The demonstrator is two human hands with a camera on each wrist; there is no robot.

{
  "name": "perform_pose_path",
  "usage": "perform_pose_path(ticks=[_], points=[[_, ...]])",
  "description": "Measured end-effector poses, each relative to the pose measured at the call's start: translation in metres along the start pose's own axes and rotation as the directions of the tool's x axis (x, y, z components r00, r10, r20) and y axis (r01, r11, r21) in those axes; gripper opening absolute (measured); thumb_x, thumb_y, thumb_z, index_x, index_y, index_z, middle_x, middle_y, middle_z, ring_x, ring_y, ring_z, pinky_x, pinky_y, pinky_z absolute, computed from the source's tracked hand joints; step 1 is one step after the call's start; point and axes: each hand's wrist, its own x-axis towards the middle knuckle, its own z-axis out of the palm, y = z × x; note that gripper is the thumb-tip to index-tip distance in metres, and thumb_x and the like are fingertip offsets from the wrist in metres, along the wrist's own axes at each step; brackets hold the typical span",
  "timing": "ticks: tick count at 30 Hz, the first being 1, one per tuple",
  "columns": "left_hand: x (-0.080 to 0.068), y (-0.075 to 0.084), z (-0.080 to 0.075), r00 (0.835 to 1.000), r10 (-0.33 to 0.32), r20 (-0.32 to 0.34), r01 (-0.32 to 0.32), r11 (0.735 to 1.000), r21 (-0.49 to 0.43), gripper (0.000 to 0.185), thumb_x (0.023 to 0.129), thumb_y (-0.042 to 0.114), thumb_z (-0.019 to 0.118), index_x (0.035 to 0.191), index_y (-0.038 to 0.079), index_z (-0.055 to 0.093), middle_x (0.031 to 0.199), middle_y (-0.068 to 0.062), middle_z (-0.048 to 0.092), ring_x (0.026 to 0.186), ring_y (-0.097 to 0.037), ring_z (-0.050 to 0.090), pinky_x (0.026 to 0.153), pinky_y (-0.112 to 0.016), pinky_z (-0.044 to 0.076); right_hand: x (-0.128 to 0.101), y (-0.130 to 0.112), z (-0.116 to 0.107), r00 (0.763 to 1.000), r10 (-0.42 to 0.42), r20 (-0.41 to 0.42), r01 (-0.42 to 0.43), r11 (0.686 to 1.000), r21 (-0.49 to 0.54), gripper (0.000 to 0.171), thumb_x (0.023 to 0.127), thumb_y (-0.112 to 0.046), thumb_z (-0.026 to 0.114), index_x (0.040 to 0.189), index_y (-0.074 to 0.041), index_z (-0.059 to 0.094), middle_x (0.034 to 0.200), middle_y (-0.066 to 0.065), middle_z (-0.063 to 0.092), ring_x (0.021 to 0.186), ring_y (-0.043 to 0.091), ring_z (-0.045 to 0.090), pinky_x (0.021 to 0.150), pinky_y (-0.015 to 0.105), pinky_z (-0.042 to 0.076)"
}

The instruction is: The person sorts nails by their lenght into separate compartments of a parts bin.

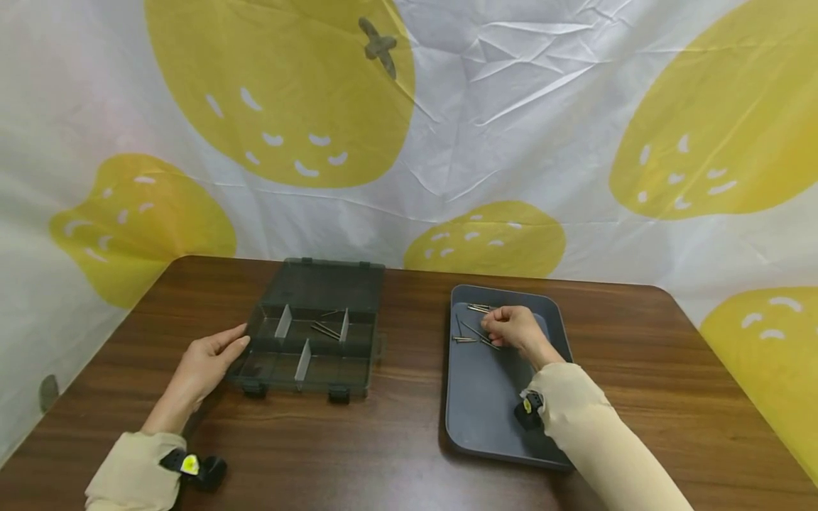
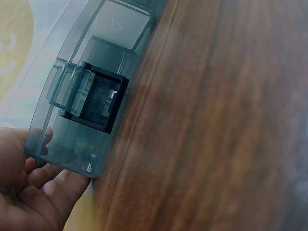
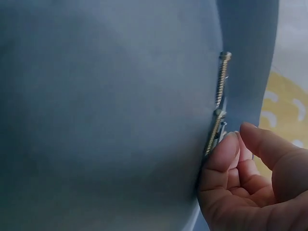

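A smoky grey translucent organizer box (image 1: 313, 341) and a slate-blue tray (image 1: 492, 397) sit on dark brown wood-grain table (image 1: 396, 440); the backdrop (image 1: 511, 106) is white with yellow fruit shapes.

Embossed "A" on organizer box (image 2: 89, 168) corner; nothing else legible.

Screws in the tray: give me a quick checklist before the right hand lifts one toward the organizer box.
1. Organizer box lid open: ok.
2. Left hand steadying the box's left edge: ok.
3. Right hand over the screws in the gray tray: ok.
4. Screw firmly pinched: cannot tell; the fingertips only touch one.
5. Free compartment: ok; the front ones look empty.
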Motion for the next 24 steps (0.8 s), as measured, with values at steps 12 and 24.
perform_pose_path(ticks=[12, 24], points=[[-0.0006, -0.0005, 0.0004, 1.000, -0.004, 0.000, 0.004, 1.000, -0.001, 0.059, 0.100, 0.039, 0.043, 0.145, 0.003, 0.033, 0.147, -0.024, 0.030, 0.135, -0.047, 0.027, 0.106, -0.061, 0.028, -0.0005, 0.0049, 0.0036, 0.999, -0.039, -0.021, 0.036, 0.990, -0.134, 0.011, 0.085, -0.002, 0.064, 0.089, 0.008, 0.065, 0.061, -0.005, 0.053, 0.054, 0.004, 0.048, 0.049, 0.015, 0.047], [0.0007, -0.0007, 0.0000, 1.000, 0.014, -0.011, -0.014, 1.000, -0.003, 0.057, 0.100, 0.036, 0.043, 0.144, 0.001, 0.035, 0.146, -0.025, 0.033, 0.134, -0.046, 0.028, 0.106, -0.060, 0.028, 0.0005, 0.0058, 0.0059, 0.994, -0.101, -0.037, 0.087, 0.957, -0.276, 0.007, 0.084, -0.003, 0.066, 0.080, 0.004, 0.067, 0.062, -0.005, 0.057, 0.052, 0.003, 0.051, 0.049, 0.016, 0.046]])
